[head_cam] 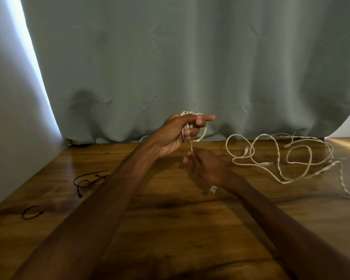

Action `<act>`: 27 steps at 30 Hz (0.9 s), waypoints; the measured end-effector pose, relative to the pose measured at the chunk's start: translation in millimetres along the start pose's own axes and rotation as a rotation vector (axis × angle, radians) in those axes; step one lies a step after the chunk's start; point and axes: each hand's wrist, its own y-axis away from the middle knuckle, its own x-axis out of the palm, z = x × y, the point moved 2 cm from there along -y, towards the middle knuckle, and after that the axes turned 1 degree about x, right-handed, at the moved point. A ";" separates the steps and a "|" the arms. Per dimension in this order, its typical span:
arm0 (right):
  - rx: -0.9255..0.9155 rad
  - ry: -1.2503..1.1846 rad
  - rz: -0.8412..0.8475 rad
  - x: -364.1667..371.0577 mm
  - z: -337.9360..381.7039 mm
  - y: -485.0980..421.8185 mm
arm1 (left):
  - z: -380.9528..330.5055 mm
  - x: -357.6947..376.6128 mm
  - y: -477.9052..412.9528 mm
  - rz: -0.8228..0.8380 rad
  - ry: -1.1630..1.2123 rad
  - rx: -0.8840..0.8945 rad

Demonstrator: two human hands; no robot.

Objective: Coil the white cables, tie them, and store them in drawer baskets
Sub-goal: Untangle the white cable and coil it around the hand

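Left hand (178, 134) is up above the table (170, 229), fingers curled round a small coil (203, 135) of white cable, index finger poking straight out toward three o'clock. The coil stands roughly upright, with its loops showing over the knuckles and curving out under the fingers. A single strand (191, 147) drops from it toward six o'clock, straight into the right hand (204, 166), which pinches it between thumb and curled fingertips just below the coil. The cable looks thin, cream-white and matte.

Out at three o'clock of the hands, loose white cables (281, 158) sprawl on the wood in open loops. The tangle's long axis runs nine to three, partly twisted like rope, with one tail trailing off toward four o'clock. Black cable ties (87, 178) lie at eight o'clock. A curtain (170, 57) hangs behind.
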 end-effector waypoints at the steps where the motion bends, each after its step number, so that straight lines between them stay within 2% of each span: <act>1: -0.023 0.024 0.038 4.6 6.2 1.3 | 1.0 -2.9 -0.3 -0.076 -0.056 0.015; 4: -0.113 0.125 0.115 3.8 22.2 5.7 | 5.8 -16.7 -2.0 -0.259 -0.222 0.034; 6: -0.160 0.177 0.168 1.9 28.5 9.8 | 8.2 -27.4 -3.3 -0.324 -0.347 0.037; 10: -0.208 0.196 0.239 -11.2 46.3 17.2 | 17.0 -43.7 -2.7 -0.297 -0.596 -0.017; 14: -0.342 0.310 0.086 -36.7 51.6 17.9 | 26.1 -55.5 10.3 -0.227 -0.714 -0.126; 18: -0.403 0.280 -0.177 -60.0 33.2 8.3 | 15.7 -47.2 18.5 -0.090 -0.546 -0.178; 23: -0.400 0.200 -0.402 -67.6 15.0 2.0 | 6.8 -19.1 19.2 0.194 -0.248 -0.291; 25: -0.383 0.186 -0.458 -64.8 11.5 2.8 | 8.9 -12.5 16.6 0.232 -0.165 -0.325; 27: -0.349 0.180 -0.510 -59.9 11.8 4.6 | 10.2 -9.7 16.0 0.182 -0.135 -0.321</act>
